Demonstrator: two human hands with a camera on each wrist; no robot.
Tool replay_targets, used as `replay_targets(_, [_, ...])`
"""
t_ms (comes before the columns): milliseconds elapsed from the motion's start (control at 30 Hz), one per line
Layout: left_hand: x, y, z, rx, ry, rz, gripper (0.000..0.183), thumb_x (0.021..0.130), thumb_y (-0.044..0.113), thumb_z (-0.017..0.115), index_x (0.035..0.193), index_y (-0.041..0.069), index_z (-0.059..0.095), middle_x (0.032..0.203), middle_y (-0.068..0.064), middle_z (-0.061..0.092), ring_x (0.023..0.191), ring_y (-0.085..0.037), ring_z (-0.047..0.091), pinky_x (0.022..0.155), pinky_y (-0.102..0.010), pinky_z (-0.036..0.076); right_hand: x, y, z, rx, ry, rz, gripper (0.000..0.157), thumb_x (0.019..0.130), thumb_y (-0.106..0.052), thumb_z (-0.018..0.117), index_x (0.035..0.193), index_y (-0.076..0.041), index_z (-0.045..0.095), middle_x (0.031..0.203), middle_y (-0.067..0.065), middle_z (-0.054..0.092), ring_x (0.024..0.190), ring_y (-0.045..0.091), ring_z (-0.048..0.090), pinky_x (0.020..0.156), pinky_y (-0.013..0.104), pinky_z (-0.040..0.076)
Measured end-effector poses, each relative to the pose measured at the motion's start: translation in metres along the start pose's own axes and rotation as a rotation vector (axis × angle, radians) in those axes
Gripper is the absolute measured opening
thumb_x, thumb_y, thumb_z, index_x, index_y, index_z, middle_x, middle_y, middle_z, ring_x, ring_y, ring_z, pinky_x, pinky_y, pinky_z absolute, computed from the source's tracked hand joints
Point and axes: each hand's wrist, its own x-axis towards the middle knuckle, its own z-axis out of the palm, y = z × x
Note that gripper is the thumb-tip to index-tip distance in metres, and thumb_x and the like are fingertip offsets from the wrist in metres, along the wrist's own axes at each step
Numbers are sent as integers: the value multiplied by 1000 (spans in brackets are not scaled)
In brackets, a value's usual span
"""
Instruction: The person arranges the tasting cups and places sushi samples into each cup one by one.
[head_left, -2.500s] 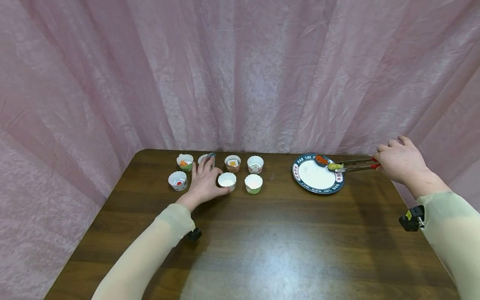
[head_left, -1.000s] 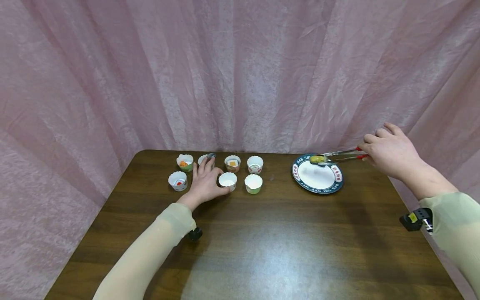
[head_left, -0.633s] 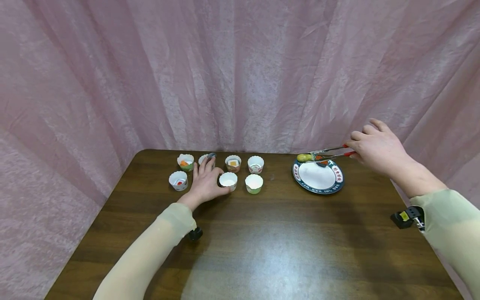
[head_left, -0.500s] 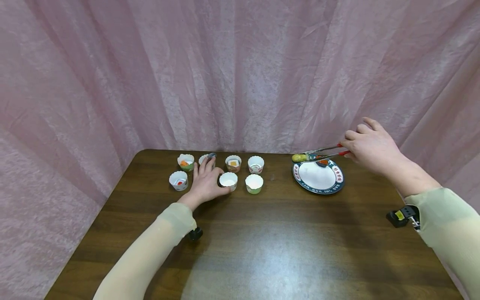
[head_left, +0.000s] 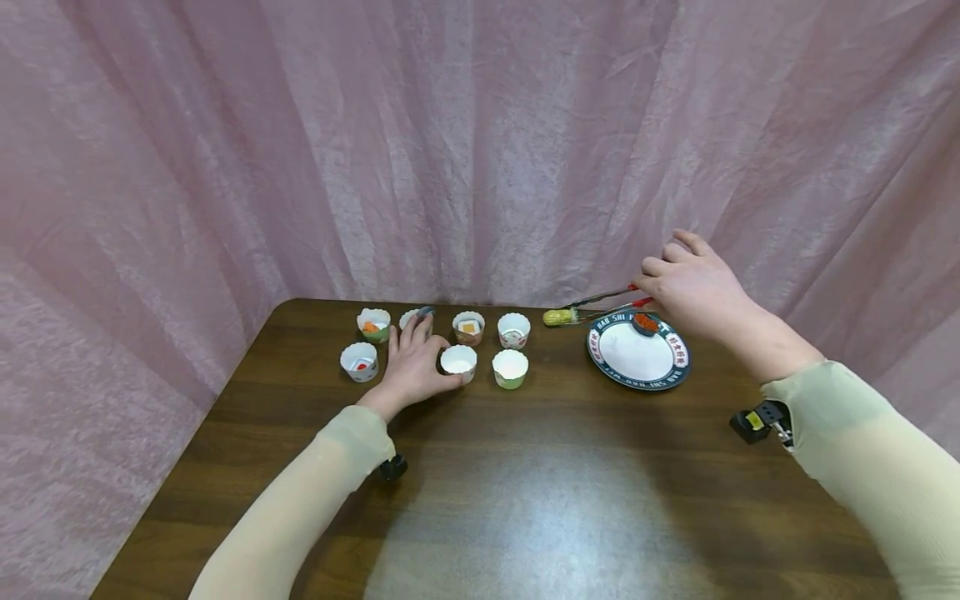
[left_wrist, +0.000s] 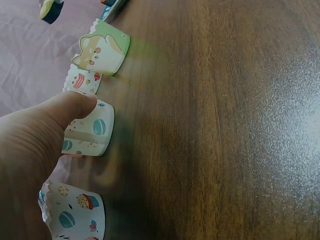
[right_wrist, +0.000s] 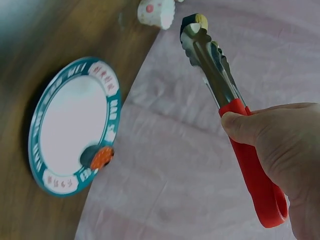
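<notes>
My left hand (head_left: 412,367) holds a white paper baking cup (left_wrist: 92,130) with a macaron print, its thumb on the cup's near side. My right hand (head_left: 697,287) grips red-handled metal tongs (right_wrist: 250,170). Pinched in the tongs' tips is a toy-like sushi roll (head_left: 558,317) with a yellow top and a dark wrap, raised between the plate and the cups. On the far rim of a blue-edged white plate (head_left: 637,354) sits an orange-topped sushi roll (head_left: 645,323). The held cup's far side is partly hidden by my fingers.
Right of the held cup stand a green cup (head_left: 510,371) and a patterned cup (head_left: 513,332). A brown cup (head_left: 468,329) holds a white and yellow piece. Cups with orange pieces (head_left: 372,325) and a red-marked piece (head_left: 359,363) stand left. Pink curtain (head_left: 480,150) hangs behind the table.
My right hand has carried the yellow-topped sushi roll in the tongs up off the plate and leftward, past its left edge towards the cups. The left hand stays at its cup.
</notes>
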Motion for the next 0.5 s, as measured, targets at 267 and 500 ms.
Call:
replay_targets(267, [-1, 2, -1, -4, -9, -5, 66, 76, 68, 76, 120, 20, 66, 168, -18, 17, 154, -42, 4, 118, -68, -2, 26, -16, 1, -5, 11, -45, 28, 80, -13, 88, 105, -10, 77, 96, 4, 66, 92, 35, 56, 115, 62, 27])
replay_targets(500, [-1, 4, -4, -19, -20, -11, 65, 77, 66, 77, 121, 19, 66, 168, -19, 16, 154, -42, 2, 118, -67, -5, 45, -30, 5, 7, 49, -70, 25, 81, -12, 86, 104, -11, 77, 94, 3, 65, 92, 33, 56, 116, 60, 28])
